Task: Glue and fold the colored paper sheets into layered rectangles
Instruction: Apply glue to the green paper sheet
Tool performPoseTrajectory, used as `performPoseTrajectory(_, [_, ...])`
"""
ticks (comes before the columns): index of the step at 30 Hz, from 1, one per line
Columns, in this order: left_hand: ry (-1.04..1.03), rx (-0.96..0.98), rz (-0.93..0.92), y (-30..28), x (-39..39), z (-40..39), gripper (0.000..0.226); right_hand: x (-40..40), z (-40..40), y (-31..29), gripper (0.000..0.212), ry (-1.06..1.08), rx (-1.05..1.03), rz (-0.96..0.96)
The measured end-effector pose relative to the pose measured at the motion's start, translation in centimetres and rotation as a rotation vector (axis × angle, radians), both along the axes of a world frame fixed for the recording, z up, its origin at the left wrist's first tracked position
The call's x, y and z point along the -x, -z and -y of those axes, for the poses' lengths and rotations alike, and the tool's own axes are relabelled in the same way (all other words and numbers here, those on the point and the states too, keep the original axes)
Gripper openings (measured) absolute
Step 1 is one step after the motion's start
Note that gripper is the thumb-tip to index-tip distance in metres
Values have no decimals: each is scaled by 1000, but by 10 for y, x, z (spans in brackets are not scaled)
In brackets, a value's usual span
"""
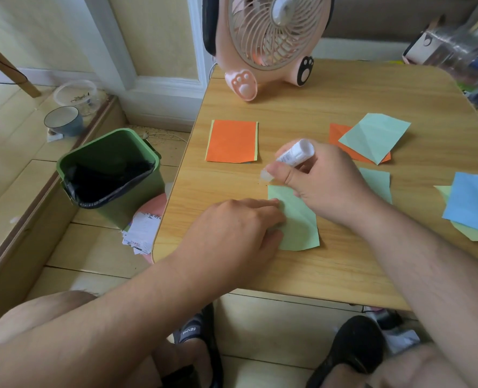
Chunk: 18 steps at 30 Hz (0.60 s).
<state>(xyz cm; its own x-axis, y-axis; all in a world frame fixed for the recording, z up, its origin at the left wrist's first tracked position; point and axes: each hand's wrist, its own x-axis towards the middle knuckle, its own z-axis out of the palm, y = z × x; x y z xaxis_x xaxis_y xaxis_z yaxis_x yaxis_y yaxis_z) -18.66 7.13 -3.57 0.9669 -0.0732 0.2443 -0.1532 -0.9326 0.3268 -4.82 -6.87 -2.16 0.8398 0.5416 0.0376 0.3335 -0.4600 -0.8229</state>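
Here, a person sits at a wooden surface (344, 264). The green sheet (296, 222) lies near the front edge and serves as the landmark. The left hand (232, 233) rests on its left side, fingers straight and pressing it flat. Just above the sheet's top corner, the right hand (321, 183) has its grip curled round a white glue stick (293, 155), tip angled down toward the paper.

Risks, as a judgement: glue may smear past the sheet's edge onto the wood, and the pink fan (268, 40) behind the sheet could lift loose paper if running. A finished orange rectangle (231, 141) lies behind and left of the sheet.

The glue stick's label is too blurred to read. A slipper (193, 329) on the floor below the sheet seems to read "SENMA" upside down.
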Motion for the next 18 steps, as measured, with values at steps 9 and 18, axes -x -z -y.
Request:
performPoseTrajectory(9, [15,-16,-5,0,1,0,22,0,9,-7,24,101,-147,-66])
performPoseTrajectory(18, [1,-9,-18,0,1,0,23,2,3,1,39,56,-25,-74])
